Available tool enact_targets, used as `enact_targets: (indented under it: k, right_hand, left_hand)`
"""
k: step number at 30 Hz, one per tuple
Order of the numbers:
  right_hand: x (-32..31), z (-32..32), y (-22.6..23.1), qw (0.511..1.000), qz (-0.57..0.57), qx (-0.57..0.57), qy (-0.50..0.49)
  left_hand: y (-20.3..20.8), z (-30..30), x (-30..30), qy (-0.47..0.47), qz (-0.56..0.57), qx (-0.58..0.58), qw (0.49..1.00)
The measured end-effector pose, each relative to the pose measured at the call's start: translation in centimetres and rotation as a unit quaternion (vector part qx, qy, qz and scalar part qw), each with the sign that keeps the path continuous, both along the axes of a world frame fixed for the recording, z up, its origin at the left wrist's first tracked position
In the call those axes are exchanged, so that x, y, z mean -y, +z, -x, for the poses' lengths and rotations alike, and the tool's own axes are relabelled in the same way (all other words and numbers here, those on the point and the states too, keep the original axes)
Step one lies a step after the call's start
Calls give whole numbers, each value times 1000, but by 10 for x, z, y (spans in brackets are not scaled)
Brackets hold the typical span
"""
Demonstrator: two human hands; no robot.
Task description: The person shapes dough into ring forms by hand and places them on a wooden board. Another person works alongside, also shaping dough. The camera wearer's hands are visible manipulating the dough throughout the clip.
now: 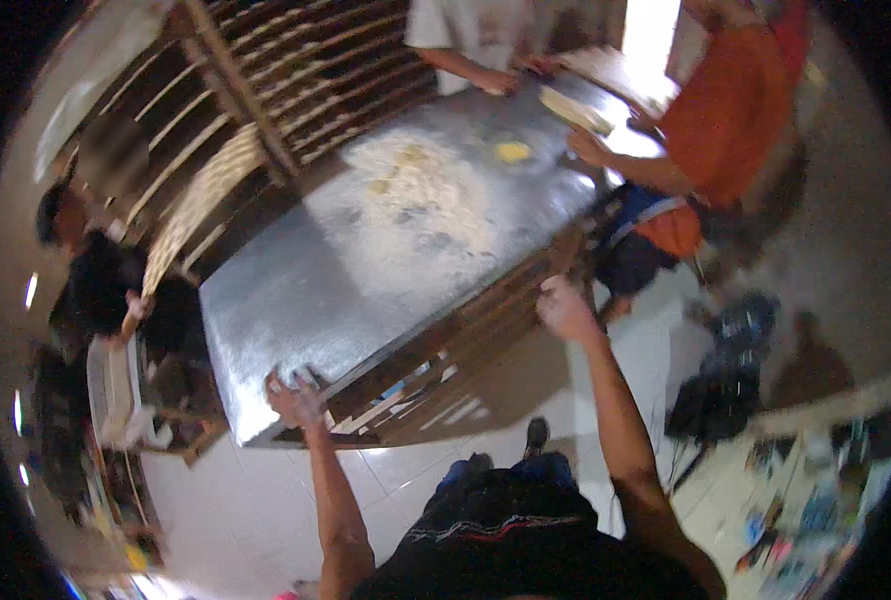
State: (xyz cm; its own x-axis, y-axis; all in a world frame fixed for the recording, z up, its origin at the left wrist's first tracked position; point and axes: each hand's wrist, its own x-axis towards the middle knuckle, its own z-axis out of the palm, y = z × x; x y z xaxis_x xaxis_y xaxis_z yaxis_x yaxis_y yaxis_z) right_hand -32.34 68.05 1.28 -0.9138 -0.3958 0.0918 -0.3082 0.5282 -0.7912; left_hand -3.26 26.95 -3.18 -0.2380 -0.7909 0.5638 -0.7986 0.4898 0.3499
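A metal-topped table (266,290) stretches before me, tilted across the view. Loose pale flour (436,215) is spread over its middle, with yellowish lumps in it and a small yellow patch (513,152) farther right. My left hand (294,400) rests at the near left corner of the tabletop, its fingers apart and nothing held. Beyond the table's near edge, toward its right end, my right hand (568,310) hangs in the air off the tabletop. Its fingers are curled in, blurred, with no object showing between them.
Across the table stands a person in a white shirt (466,25). At right, a person in orange (731,110) reaches toward a pale long piece (576,110). At left, another person holds a long dotted board (201,205). Slatted racks (316,75) stand behind; clutter (816,510) lies lower right.
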Motion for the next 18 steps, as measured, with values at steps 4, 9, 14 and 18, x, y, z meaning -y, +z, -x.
enact_targets:
  k: [4,9,14,18]
  right_hand:
    - [-65,-98,-196,980,11,194,54]
    - [-214,-314,-314,901,-314,256,-157]
    - [-282,-482,-302,553,305,448,-633]
    - [-295,-525,-333,640,168,335,-671]
  left_hand:
    - [-15,-26,65,33,-110,143,983]
    - [-35,-37,74,69,-47,272,959]
    - [-55,-29,111,100,-48,328,938]
    - [-82,-8,125,128,-13,261,957]
